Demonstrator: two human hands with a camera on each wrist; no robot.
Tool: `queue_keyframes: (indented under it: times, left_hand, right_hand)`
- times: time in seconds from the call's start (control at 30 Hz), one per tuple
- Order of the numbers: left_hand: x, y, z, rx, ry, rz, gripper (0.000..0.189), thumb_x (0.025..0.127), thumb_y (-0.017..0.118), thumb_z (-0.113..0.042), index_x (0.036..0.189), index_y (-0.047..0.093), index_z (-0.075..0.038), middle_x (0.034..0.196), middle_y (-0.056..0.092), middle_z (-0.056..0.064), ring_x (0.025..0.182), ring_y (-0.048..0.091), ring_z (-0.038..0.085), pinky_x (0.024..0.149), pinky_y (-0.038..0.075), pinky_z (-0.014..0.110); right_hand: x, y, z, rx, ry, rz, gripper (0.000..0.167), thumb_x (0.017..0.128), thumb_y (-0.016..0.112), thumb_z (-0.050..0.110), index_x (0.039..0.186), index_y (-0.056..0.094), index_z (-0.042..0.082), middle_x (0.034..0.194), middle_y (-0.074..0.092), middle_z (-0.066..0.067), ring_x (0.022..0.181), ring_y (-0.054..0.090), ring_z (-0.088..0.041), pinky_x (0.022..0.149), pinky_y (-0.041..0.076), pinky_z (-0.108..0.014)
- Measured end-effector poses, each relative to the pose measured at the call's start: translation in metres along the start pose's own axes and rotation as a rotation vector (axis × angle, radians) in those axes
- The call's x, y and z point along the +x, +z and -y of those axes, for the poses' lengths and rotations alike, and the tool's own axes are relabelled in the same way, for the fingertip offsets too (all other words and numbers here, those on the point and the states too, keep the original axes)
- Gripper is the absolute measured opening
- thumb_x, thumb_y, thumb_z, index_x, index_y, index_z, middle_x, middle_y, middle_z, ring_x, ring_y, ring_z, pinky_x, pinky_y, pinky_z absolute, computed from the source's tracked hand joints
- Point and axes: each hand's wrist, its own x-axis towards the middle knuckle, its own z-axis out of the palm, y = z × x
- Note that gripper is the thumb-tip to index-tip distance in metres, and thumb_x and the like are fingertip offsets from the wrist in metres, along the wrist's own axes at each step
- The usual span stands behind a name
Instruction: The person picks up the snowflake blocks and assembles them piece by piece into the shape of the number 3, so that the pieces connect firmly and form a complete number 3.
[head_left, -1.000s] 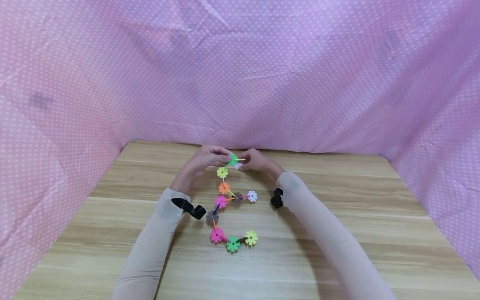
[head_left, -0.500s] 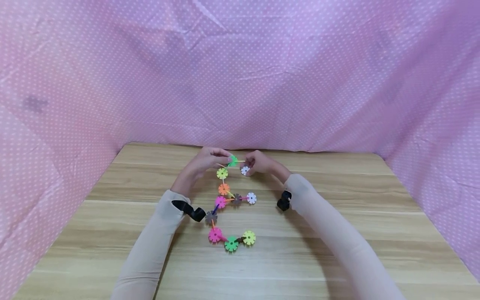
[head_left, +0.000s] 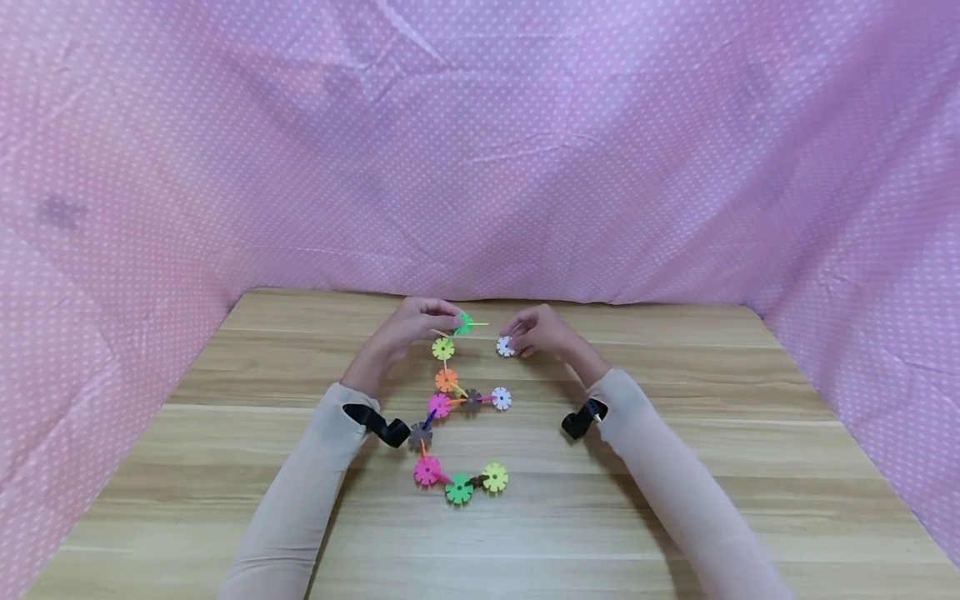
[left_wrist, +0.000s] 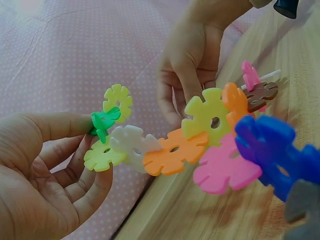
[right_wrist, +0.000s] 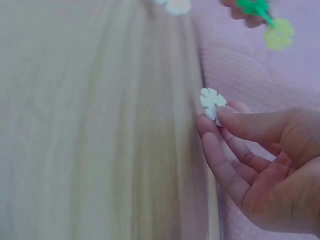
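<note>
At the far end of a chain of notched plastic discs, my left hand point(head_left: 412, 325) pinches a green disc point(left_wrist: 104, 121) between thumb and fingers. A yellow disc point(left_wrist: 117, 102) stands edge-on from that green one, pointing right in the head view. The chain runs back toward me through yellow, orange point(head_left: 446, 380), pink, grey and green discs, ending in a yellow disc point(head_left: 495, 477). A side branch ends in a white disc point(head_left: 501, 398). My right hand point(head_left: 546, 330), apart from the chain, pinches a loose white disc point(right_wrist: 212, 104) between thumb and fingertips.
The wooden table point(head_left: 675, 417) reaches back to a pink dotted cloth point(head_left: 525, 167) that hangs behind and at both sides. Black camera mounts point(head_left: 386, 425) sit on both wrists, the left one close to the grey disc point(head_left: 421, 434).
My right hand has drawn away to the right from the green disc, carrying the white disc with it. My left hand keeps its pinch on the green disc, almost unmoved.
</note>
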Motion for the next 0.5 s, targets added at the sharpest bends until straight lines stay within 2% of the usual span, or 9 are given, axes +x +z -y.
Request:
queue_keyframes:
  times: [0.2,0.5]
  left_hand:
    - [-0.001,0.002,0.0,-0.009,-0.001,-0.007,0.032,0.097,0.07,-0.018,0.122,0.067,0.002,0.1,0.073,0.003,0.109,0.066,0.038,0.097,0.057,0.043]
    - [0.001,0.005,0.001,-0.026,0.001,-0.011,0.03,0.097,0.069,-0.015,0.121,0.067,0.003,0.092,0.072,-0.004,0.112,0.064,0.041,0.089,0.059,0.034]
  right_hand:
    - [-0.01,-0.006,0.002,0.168,0.026,-0.016,0.033,0.089,0.067,-0.012,0.121,0.064,-0.012,0.086,0.073,-0.007,0.075,0.072,-0.017,0.072,0.065,-0.031]
    - [-0.014,-0.007,0.007,0.303,0.03,-0.039,0.031,0.094,0.067,-0.004,0.125,0.064,-0.007,0.094,0.071,-0.004,0.084,0.073,-0.015,0.084,0.065,-0.033]
